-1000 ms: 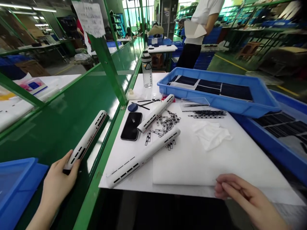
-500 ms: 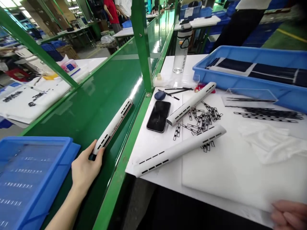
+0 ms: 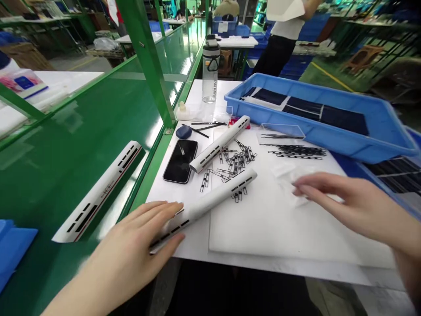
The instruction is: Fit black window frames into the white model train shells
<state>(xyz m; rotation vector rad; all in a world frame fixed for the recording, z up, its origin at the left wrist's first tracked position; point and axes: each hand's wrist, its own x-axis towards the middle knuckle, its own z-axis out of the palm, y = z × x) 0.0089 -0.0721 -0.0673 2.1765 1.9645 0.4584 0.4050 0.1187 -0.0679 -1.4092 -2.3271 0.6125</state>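
Observation:
My left hand [image 3: 131,245] is around the lower left end of a white train body shell [image 3: 210,197], thumb on the near side and fingers on the far side. That shell lies slanted on the table, its right end over black window-strip pieces [image 3: 238,160]. My right hand [image 3: 342,199] has thumb and fingertips drawn together on a crumpled white cloth [image 3: 286,173], partly hidden under the hand. A second shell [image 3: 220,145] rests behind the first. Another shell with red stripe and lettering [image 3: 98,193] lies on the green conveyor, untouched.
A phone [image 3: 180,161], a dark blue round item [image 3: 183,132] and a clear bottle [image 3: 210,72] stand along the table's left side. A blue bin [image 3: 315,127] sits at the back right. A green post [image 3: 143,57] rises at the conveyor edge. A person stands beyond.
My left hand has let go of the shell on the conveyor and moved right onto the near shell. My right hand has come up from the lower right to the cloth. The view has turned right.

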